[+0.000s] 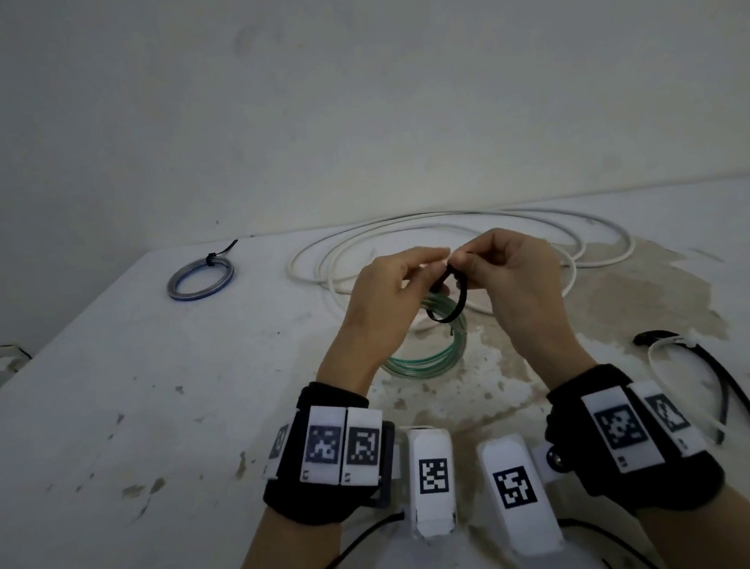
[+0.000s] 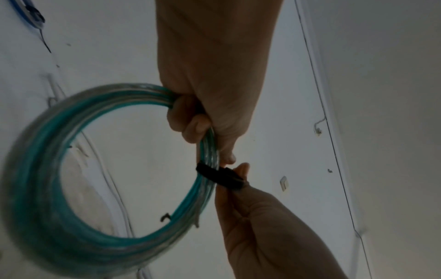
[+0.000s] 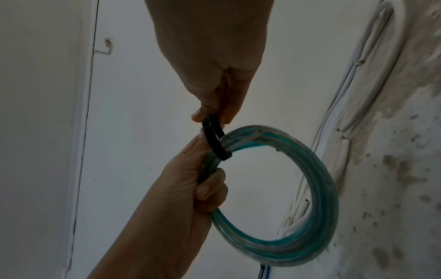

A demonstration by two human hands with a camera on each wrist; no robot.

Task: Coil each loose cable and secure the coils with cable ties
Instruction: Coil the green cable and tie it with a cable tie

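Observation:
A coil of green-and-clear cable [image 1: 434, 357] [image 2: 47, 188] [image 3: 322, 179] hangs above the table. My left hand [image 1: 392, 292] [image 2: 205, 136] [image 3: 203, 181] grips it with fingers curled round the bundled turns. A black cable tie [image 1: 450, 309] [image 2: 219, 176] [image 3: 214, 141] is looped round the coil just beside that grip. The thumb and fingers of my right hand [image 1: 499, 269] [image 3: 212, 115] [image 2: 241, 181] pinch the tie's ends above the coil. A long white cable [image 1: 573, 269] lies in loose loops on the table behind both hands.
A blue-and-grey coil [image 1: 197, 294], bound with a black tie, lies at the table's far left. Spare black ties [image 1: 735, 384] and white ties [image 1: 656, 359] lie at the right, near my right wrist. The white table [image 1: 147, 395] meets a wall at the back.

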